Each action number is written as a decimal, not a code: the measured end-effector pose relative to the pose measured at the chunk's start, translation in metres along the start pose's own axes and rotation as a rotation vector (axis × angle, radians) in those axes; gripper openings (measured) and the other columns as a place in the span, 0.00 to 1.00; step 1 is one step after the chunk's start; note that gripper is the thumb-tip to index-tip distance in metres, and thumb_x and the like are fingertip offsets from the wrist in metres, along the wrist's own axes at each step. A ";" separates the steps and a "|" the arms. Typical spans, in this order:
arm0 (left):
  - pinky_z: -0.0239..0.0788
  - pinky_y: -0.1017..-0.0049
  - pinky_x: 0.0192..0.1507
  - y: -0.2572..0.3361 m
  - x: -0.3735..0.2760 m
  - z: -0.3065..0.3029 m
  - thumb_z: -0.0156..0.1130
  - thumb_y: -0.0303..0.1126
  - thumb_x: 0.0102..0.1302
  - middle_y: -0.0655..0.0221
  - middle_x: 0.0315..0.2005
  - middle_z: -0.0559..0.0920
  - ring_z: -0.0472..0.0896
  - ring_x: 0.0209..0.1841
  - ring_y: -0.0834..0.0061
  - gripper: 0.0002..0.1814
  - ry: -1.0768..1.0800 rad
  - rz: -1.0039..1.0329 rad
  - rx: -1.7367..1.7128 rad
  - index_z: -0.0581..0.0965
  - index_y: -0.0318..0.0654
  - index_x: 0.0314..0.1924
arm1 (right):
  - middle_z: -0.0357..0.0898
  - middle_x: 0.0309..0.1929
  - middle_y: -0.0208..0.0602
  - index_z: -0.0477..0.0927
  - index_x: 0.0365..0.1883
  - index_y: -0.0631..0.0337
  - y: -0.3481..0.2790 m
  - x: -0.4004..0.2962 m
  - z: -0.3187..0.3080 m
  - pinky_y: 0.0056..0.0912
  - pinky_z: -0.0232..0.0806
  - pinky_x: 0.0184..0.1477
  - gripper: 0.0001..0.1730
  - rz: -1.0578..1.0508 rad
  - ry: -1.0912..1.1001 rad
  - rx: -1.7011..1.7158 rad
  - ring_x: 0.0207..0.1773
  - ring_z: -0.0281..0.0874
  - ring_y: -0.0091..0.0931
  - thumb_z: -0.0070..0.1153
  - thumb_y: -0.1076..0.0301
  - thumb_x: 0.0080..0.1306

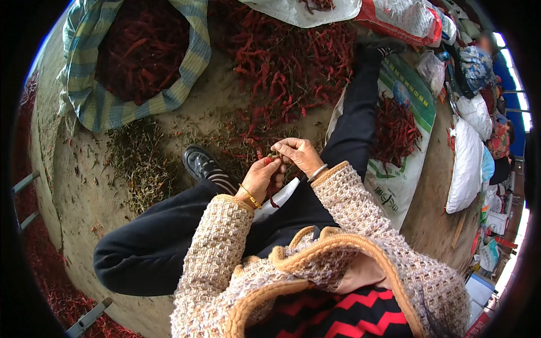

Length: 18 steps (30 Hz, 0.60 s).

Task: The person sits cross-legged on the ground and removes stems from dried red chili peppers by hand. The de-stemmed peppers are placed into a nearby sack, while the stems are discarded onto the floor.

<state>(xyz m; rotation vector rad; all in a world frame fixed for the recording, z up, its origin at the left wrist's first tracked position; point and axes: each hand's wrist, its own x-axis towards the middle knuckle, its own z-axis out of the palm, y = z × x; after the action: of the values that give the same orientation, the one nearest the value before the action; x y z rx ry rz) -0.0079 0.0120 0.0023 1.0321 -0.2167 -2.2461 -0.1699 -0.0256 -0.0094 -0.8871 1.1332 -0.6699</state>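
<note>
My left hand [263, 176] holds a red chili pepper [269, 161], its stem end up between thumb and fingers and a dark red tip hanging below the fist. Close beside it, my right hand [299, 153] has thumb and forefinger pinched together near that stem end; whether a stem is between them is too small to tell. In front of both hands spreads a large heap of dried red chilies [291, 63]. Green-brown stems [137, 164] lie piled on the ground left of my shoe [203, 162].
An open plaid woven sack [194, 80] full of chilies stands at the upper left. Right of my outstretched leg, a flat printed sack [391, 190] bears a small chili pile [395, 131]. Stuffed white sacks [465, 164] line the right side, where another person [477, 63] sits.
</note>
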 end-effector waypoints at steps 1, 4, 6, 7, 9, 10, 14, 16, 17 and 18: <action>0.61 0.81 0.26 0.002 -0.002 0.002 0.48 0.31 0.71 0.76 0.26 0.73 0.67 0.23 0.83 0.07 -0.009 -0.015 0.004 0.74 0.38 0.40 | 0.77 0.26 0.24 0.81 0.34 0.64 -0.002 0.000 0.000 0.16 0.64 0.33 0.13 0.015 -0.011 0.040 0.29 0.69 0.13 0.58 0.60 0.65; 0.59 0.82 0.24 0.006 -0.006 0.006 0.48 0.31 0.71 0.76 0.25 0.73 0.66 0.22 0.84 0.07 -0.004 -0.020 0.032 0.74 0.38 0.40 | 0.76 0.25 0.24 0.80 0.32 0.63 -0.007 -0.004 0.000 0.17 0.64 0.31 0.11 0.048 0.027 0.017 0.27 0.69 0.13 0.58 0.63 0.64; 0.58 0.83 0.23 0.004 -0.005 0.004 0.48 0.31 0.70 0.76 0.25 0.73 0.65 0.21 0.85 0.07 0.010 -0.012 0.091 0.73 0.38 0.39 | 0.76 0.25 0.24 0.80 0.31 0.63 -0.011 -0.005 -0.002 0.17 0.65 0.31 0.10 0.075 -0.034 0.012 0.27 0.69 0.13 0.58 0.64 0.64; 0.58 0.84 0.23 0.003 -0.005 0.004 0.48 0.31 0.70 0.76 0.25 0.73 0.64 0.21 0.85 0.07 0.019 -0.009 0.121 0.73 0.38 0.39 | 0.77 0.25 0.24 0.80 0.31 0.63 -0.011 -0.005 -0.003 0.17 0.65 0.30 0.09 0.089 -0.064 0.011 0.27 0.69 0.13 0.58 0.65 0.64; 0.57 0.84 0.22 0.002 -0.005 0.005 0.49 0.31 0.70 0.76 0.25 0.72 0.64 0.20 0.85 0.07 0.046 -0.016 0.120 0.73 0.37 0.39 | 0.76 0.26 0.24 0.80 0.28 0.63 -0.006 -0.005 -0.002 0.19 0.65 0.29 0.10 0.007 -0.048 -0.044 0.27 0.69 0.14 0.59 0.65 0.63; 0.57 0.84 0.22 0.001 -0.005 0.004 0.49 0.31 0.70 0.76 0.25 0.72 0.63 0.20 0.85 0.07 0.055 -0.030 0.106 0.73 0.37 0.39 | 0.75 0.26 0.25 0.79 0.28 0.63 -0.006 -0.006 -0.001 0.20 0.64 0.29 0.10 -0.049 -0.020 -0.106 0.27 0.69 0.15 0.59 0.65 0.63; 0.57 0.81 0.19 -0.021 0.007 -0.030 0.48 0.31 0.68 0.74 0.22 0.72 0.65 0.18 0.83 0.07 0.263 0.016 0.108 0.73 0.38 0.38 | 0.69 0.23 0.35 0.77 0.23 0.61 -0.035 -0.028 0.039 0.29 0.64 0.28 0.09 -0.825 -0.064 -0.569 0.24 0.70 0.30 0.58 0.67 0.60; 0.56 0.78 0.16 -0.030 0.017 -0.055 0.47 0.31 0.68 0.74 0.19 0.70 0.64 0.15 0.82 0.08 0.344 0.078 -0.016 0.74 0.38 0.37 | 0.69 0.22 0.33 0.76 0.20 0.60 -0.050 -0.034 0.058 0.30 0.65 0.27 0.13 -0.861 -0.230 -0.555 0.23 0.70 0.31 0.55 0.65 0.63; 0.55 0.77 0.15 -0.033 0.017 -0.059 0.46 0.31 0.67 0.74 0.17 0.70 0.64 0.14 0.81 0.08 0.384 0.080 -0.059 0.74 0.38 0.37 | 0.74 0.24 0.37 0.78 0.26 0.58 -0.034 -0.016 0.040 0.30 0.68 0.28 0.12 -0.770 -0.193 -0.899 0.25 0.74 0.32 0.52 0.62 0.65; 0.55 0.78 0.15 -0.019 0.013 -0.037 0.49 0.32 0.67 0.75 0.17 0.69 0.63 0.14 0.81 0.07 0.470 0.054 -0.014 0.74 0.38 0.37 | 0.76 0.26 0.40 0.78 0.32 0.57 -0.028 0.011 0.027 0.32 0.69 0.28 0.10 -0.492 -0.052 -1.064 0.27 0.76 0.34 0.51 0.61 0.65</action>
<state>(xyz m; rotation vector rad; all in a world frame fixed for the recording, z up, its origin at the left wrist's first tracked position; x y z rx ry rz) 0.0038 0.0232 -0.0384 1.4884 -0.0249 -1.8887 -0.1418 -0.0417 0.0139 -2.1203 1.2187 -0.3887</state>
